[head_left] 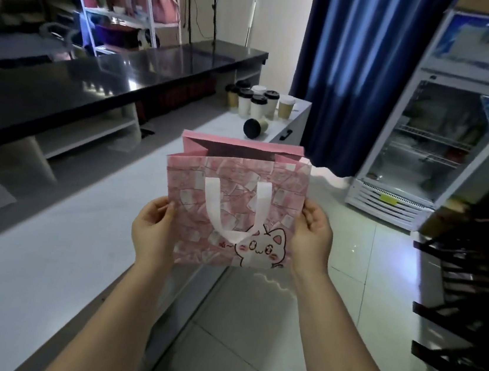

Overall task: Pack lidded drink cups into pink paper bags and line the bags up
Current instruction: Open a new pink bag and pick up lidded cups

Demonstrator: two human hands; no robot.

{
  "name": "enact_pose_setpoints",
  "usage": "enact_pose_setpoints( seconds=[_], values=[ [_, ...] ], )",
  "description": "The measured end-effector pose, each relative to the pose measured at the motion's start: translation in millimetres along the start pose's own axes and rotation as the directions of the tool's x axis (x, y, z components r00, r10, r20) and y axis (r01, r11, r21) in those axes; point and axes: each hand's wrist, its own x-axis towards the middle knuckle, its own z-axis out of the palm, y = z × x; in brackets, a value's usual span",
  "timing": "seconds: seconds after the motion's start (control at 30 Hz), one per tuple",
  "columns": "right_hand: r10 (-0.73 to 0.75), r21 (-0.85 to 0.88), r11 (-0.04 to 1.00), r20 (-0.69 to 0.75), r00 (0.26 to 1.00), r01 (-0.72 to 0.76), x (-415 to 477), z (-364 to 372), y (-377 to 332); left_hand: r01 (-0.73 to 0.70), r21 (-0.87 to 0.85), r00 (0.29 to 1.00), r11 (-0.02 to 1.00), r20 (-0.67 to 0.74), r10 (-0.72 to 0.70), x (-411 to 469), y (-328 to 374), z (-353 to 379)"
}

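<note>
Across the room: a blue curtain (358,76) hangs at the back, a glass-door fridge (426,146) stands to its right, a shelf rack (121,0) fills the far left, and pale floor tiles (281,328) lie below.
Counter: a long white counter (59,255) runs away from the viewer, with a dark counter (63,92) beside it on the left.
Pink paper bag (234,208): held upright in the air over the white counter's right edge, mouth open, white handle hanging down its cat-printed front.
Lidded cups (256,100): grouped upright at the white counter's far end.
Tipped cup (255,127): lies on its side just in front of them, black lid towards the viewer.
Left hand (153,229): pinches the bag's left edge, thumb in front.
Right hand (312,233): pinches the bag's right edge.
</note>
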Motion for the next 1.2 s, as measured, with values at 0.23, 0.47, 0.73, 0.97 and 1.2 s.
enact_pose_setpoints(
  seconds=[0.23,0.47,0.73,0.97,1.2],
  values=[
    [0.030,0.025,0.999,-0.049,0.998,-0.029,85.3,17.9,33.3,0.004,-0.018,0.998,1.000,-0.056,-0.005,56.4,-34.3,67.0],
    [0.044,0.022,0.999,0.023,0.999,-0.045,208.2,101.3,63.1,0.023,-0.130,0.984,0.991,-0.174,-0.045,186.9,-68.4,124.8],
    [0.073,-0.050,0.997,0.150,0.986,-0.066,364.4,225.3,81.5,0.056,-0.176,0.946,0.983,-0.304,-0.108,372.9,-79.1,187.6],
    [0.155,-0.083,0.987,0.220,0.963,-0.140,459.4,284.5,116.0,0.026,-0.221,0.908,0.975,-0.404,-0.116,461.0,-93.4,211.8],
    [0.204,-0.060,0.979,0.431,0.879,-0.197,535.6,333.0,160.0,-0.097,-0.193,0.840,0.976,-0.543,-0.024,498.3,-124.9,230.8]
  ],
)
